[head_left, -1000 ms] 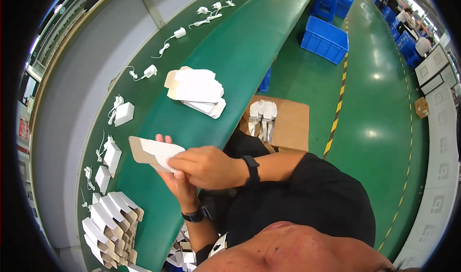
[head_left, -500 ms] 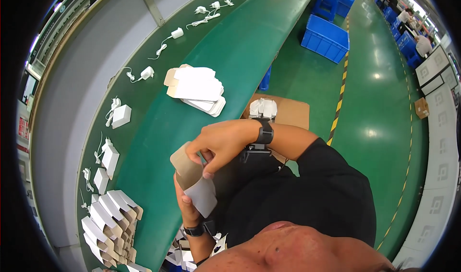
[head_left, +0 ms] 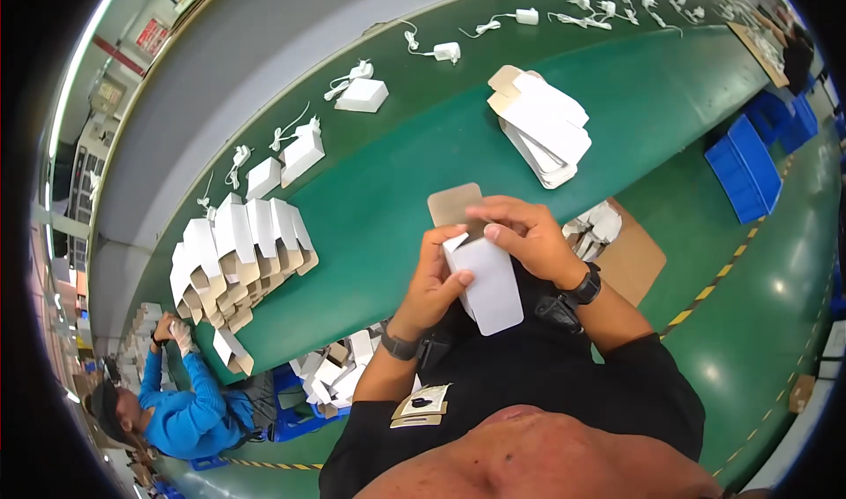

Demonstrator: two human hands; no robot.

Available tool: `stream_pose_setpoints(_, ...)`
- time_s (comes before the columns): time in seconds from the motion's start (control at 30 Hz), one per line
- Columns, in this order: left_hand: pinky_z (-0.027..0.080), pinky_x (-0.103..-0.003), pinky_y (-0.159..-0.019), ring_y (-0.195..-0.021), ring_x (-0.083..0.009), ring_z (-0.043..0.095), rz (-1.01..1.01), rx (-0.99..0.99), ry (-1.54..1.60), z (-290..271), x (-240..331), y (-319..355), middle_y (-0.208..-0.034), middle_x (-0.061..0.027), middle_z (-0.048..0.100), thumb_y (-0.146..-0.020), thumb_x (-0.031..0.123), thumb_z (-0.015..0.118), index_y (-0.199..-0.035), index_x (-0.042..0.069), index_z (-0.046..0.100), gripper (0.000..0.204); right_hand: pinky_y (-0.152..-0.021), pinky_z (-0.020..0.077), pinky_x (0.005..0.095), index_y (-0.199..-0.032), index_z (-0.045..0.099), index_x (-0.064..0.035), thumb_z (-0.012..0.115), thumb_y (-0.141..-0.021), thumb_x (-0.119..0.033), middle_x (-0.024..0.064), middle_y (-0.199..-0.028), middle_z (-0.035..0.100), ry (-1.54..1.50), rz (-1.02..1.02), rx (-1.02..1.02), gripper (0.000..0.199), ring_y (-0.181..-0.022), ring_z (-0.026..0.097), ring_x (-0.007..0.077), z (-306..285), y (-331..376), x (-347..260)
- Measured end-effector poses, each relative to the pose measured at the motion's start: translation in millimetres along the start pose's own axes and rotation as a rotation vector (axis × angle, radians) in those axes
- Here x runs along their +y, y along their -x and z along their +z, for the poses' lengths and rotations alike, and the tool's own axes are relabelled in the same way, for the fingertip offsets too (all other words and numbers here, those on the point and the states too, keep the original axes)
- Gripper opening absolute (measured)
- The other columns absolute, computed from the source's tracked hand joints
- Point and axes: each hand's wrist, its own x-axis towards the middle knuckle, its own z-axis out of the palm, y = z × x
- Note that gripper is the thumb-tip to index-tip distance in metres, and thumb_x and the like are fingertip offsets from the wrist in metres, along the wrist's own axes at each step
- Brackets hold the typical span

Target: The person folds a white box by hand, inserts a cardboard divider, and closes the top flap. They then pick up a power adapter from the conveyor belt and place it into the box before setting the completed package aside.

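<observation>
A small white cardboard box [head_left: 490, 289], tan inside, is upright between my hands at the near edge of the green bench. Its long end flap [head_left: 455, 206] stands raised. My left hand [head_left: 437, 277] grips the left side, thumb on the front face. At the top opening, my right hand [head_left: 531, 239] has its thumb on the rim and its fingers bent by the flap; part of its grip is hidden. Beyond it lies a stack of flattened white boxes [head_left: 548, 120]. Several opened boxes [head_left: 240, 239] stand in rows to the left.
White plug adapters with cables [head_left: 447, 52] line the bench's far side, with closed white boxes [head_left: 362, 95] among them. Below the bench are a pile of white boxes [head_left: 339, 367] and an open carton [head_left: 636, 256]. A co-worker in blue [head_left: 189, 415] sits left; blue crates [head_left: 745, 168] stand right.
My view has swung left, bringing the co-worker into sight. The box has turned more upright, its white face now toward me. My left hand has come up beside my right at its top.
</observation>
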Motion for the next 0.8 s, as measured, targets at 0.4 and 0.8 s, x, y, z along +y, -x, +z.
stream_pose_setpoints(0.4, 0.047, -0.03, -0.095, -0.109, -0.0127, 0.056, -0.13, 0.206, 0.341, 5.7, -8.8, 16.6, -0.123, -0.0085, 0.057, -0.105, 0.021, 0.051, -0.133, 0.007, 0.046, 0.033, -0.092, 0.0487, 0.0307, -0.125, 0.065, 0.0029, 0.066, -0.097, -0.009, 0.0139, -0.129, 0.061, 0.21, 0.062, -0.089, 0.031, -0.111, 0.06, 0.0195, 3.6, 3.0, 11.2)
stream_pose_setpoints(0.8, 0.05, -0.039, -0.101, -0.124, -0.0275, 0.057, 0.042, 0.191, 0.387, 6.3, 4.5, -0.8, -0.141, -0.0252, 0.05, -0.099, 0.003, 0.061, -0.146, 0.013, 0.024, 0.061, -0.093, 0.0512, 0.0344, -0.105, 0.071, 0.0015, 0.068, -0.092, -0.002, 0.0136, -0.113, 0.066, 0.458, -0.29, -0.048, 0.013, -0.109, 0.065, 0.0243, 8.3, -2.7, -2.7)
